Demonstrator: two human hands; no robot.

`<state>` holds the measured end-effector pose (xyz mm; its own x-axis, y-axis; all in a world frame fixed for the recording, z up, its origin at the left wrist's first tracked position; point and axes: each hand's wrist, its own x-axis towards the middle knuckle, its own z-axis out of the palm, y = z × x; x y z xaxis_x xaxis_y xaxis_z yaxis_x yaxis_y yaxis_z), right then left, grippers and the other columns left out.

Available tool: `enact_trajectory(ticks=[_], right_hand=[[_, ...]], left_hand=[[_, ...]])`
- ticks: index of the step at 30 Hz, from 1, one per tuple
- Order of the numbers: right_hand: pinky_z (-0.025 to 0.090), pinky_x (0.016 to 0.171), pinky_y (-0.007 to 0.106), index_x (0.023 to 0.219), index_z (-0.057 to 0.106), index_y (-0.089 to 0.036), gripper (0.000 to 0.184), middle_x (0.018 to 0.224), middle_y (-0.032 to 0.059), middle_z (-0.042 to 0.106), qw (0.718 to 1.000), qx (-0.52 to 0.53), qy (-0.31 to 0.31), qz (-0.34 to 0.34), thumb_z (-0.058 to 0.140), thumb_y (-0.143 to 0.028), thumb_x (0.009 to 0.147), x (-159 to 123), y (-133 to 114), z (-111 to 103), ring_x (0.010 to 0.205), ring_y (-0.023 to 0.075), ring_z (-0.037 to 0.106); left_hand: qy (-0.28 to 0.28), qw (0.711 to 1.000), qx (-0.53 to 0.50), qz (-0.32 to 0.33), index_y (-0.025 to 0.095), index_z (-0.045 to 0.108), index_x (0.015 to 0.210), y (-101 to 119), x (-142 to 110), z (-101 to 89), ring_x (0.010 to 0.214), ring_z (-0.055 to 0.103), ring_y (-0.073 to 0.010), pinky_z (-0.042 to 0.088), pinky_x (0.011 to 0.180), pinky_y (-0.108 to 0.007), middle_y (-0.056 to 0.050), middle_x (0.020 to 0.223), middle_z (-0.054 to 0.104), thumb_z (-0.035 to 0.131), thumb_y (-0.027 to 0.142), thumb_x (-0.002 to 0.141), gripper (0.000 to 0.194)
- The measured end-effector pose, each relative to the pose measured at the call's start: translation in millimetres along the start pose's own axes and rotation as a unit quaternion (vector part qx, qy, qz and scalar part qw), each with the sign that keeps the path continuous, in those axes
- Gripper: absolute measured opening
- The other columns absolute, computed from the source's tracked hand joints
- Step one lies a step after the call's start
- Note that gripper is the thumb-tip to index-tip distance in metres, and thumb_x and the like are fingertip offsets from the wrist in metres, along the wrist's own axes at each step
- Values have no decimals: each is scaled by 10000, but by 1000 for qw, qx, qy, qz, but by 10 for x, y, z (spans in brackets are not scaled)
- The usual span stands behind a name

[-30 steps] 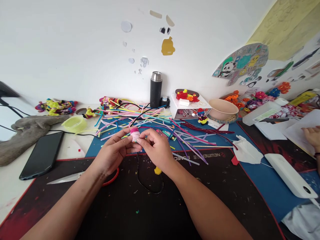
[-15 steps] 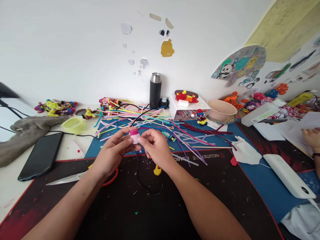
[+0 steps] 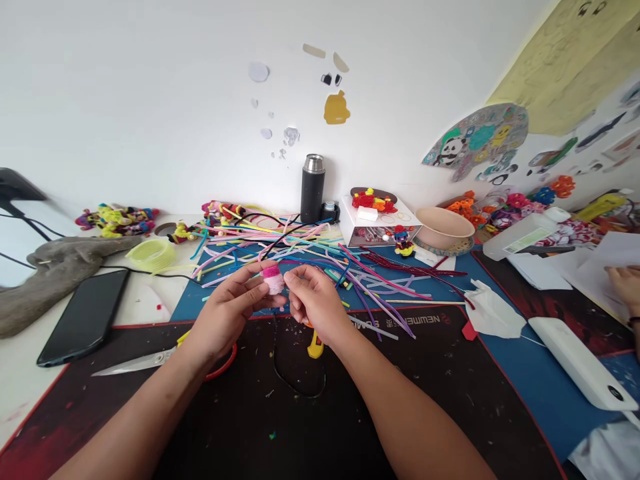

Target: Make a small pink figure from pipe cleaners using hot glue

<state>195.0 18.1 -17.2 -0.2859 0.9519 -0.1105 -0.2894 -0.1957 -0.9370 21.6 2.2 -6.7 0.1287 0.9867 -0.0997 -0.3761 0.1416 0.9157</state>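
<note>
My left hand (image 3: pixel 231 305) is closed on a small fuzzy roll of wound pipe cleaner (image 3: pixel 273 281), magenta at its upper end and pale pink below, held above the back of the black desk mat. Just to the right of the roll is my right hand (image 3: pixel 314 299), thumb and forefinger pinched together. Whatever is between those fingertips is too small to make out. Below my right hand lies a yellow utility knife (image 3: pixel 315 345), partly covered by it. Scissors (image 3: pixel 135 363) with red and yellow handles rest under my left forearm.
Loose pipe cleaners (image 3: pixel 305 250) spread behind my hands. A black thermos (image 3: pixel 313 190), a white box (image 3: pixel 380 223) and a beige bowl (image 3: pixel 444 227) stand near the wall. A phone (image 3: pixel 84 317) lies left; a white power bank (image 3: pixel 580 363) lies right, near another person's hand (image 3: pixel 625 287).
My right fingertips have drawn slightly away from the roll to the right. The roll sits a little lower in view and turned slightly; the whole view has shifted downward a bit.
</note>
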Motion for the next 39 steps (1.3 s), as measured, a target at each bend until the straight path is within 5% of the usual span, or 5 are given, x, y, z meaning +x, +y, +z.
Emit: enact_trajectory(ticks=[12,29,39], right_hand=[[264,367,194,901,548,-237,447,528,-118,506,999,-34,15,-9,783,-614,853,23,70,7,364,79,451],[264,352,190,898,586,-224,423,537,-112,519,1000,-3,0,4,803,-581,828,24,47,-33,378,78,448],[246,352,200,925,594,-230,407,532,-114,528,999,-31,9,9,814,-548,798,28,29,-35,365,88,450]], left_hand=[[-10,1000,20,-14,201,783,1229,16,-14,24,828,823,-298,666,845,-439,-85,966,847,963,372,779,515],[12,996,-71,-44,195,822,1119,-50,48,-50,763,818,-224,696,779,-332,-66,952,846,959,206,754,390],[3,998,-53,-43,195,809,1189,-38,46,-56,832,842,-278,710,817,-401,-112,1112,849,934,239,790,420]])
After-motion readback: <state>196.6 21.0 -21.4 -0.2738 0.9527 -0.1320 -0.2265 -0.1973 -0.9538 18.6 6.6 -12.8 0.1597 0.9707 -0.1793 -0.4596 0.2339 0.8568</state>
